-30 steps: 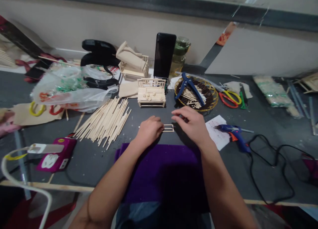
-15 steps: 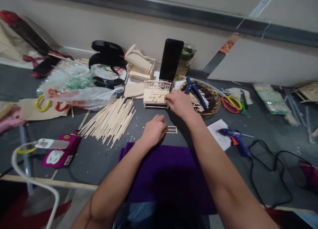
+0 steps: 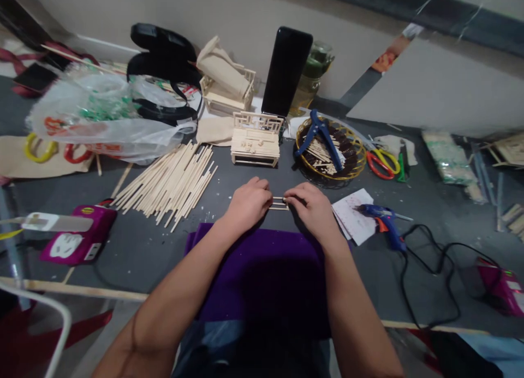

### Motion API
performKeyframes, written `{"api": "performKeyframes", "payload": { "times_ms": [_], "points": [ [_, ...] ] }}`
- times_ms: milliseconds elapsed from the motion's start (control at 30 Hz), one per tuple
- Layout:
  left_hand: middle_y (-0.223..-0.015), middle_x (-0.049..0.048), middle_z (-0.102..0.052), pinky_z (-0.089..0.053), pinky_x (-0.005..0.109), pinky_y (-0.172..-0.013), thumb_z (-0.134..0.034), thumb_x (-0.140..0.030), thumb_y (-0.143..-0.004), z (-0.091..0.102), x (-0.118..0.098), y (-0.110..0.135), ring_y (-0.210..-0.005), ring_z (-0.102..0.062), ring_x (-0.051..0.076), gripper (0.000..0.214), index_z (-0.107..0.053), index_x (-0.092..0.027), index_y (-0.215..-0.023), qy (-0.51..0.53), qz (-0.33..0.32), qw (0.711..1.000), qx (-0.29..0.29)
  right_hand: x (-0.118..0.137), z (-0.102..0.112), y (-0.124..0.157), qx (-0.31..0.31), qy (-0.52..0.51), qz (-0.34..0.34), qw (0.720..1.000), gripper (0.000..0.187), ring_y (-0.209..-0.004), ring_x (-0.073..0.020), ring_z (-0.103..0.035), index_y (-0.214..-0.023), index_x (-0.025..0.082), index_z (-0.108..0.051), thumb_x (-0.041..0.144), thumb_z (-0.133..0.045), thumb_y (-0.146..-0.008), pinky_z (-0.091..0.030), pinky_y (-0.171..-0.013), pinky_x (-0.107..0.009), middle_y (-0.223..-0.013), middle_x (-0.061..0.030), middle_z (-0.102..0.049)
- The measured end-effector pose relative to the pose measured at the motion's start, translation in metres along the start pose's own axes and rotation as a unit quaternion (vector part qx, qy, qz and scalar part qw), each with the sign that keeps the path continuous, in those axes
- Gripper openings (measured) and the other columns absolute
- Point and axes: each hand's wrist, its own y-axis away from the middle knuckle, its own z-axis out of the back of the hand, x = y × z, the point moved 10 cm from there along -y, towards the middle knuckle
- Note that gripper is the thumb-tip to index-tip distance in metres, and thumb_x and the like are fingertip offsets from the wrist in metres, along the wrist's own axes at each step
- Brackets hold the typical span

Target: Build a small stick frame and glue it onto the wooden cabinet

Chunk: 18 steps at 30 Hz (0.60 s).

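One frame point(image 3: 279, 208): left hand point(image 3: 249, 203) pinching, right hand point(image 3: 313, 206) curled, hold unclear; basket point(image 3: 352, 149) holds sticks point(image 3: 316, 150).

Left grip point(image 3: 249, 203) and right grip point(image 3: 311, 207) bare. Left forearm point(image 3: 176, 293) and right forearm point(image 3: 352, 304) likewise, to lower frame. Blue, denim-like clothing point(image 3: 210, 340) bottom centre, partly in dark shadow.

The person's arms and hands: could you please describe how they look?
The left forearm and right forearm are bare, with no sleeves in view. The left hand and right hand wear no gloves, and no watch shows at either wrist. A thin dark line crosses the left forearm; whether cord or shadow, I cannot tell.
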Motion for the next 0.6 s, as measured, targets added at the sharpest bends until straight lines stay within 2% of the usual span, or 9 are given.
{"api": "performKeyframes", "payload": {
  "times_ms": [367,600],
  "points": [
    [-0.087,0.0056,-0.062,-0.037,0.031,-0.062,-0.055,-0.021,-0.089,-0.001,0.000,-0.002,-0.088,-0.051,0.021,0.020,-0.071,-0.019,-0.077,-0.017,-0.005,1.000,-0.012,-0.001,-0.010,-0.001,0.007,0.011,0.018,1.000,0.016,-0.083,-0.0199,-0.060,-0.087,0.023,-0.073,0.018,-0.058,-0.087,-0.044,-0.073,-0.031,-0.081,-0.0044,-0.063],
    [-0.087,0.0055,-0.063,-0.037,0.030,-0.062,-0.055,-0.019,-0.088,0.000,-0.001,-0.003,-0.087,-0.051,0.021,0.019,-0.071,-0.019,-0.078,-0.007,-0.008,1.000,-0.011,-0.006,0.004,0.001,-0.017,-0.036,-0.002,0.999,0.015,-0.084,-0.0195,-0.062,-0.089,0.022,-0.071,0.020,-0.056,-0.088,-0.046,-0.077,-0.032,-0.085,-0.0038,-0.066]
  ]
}}
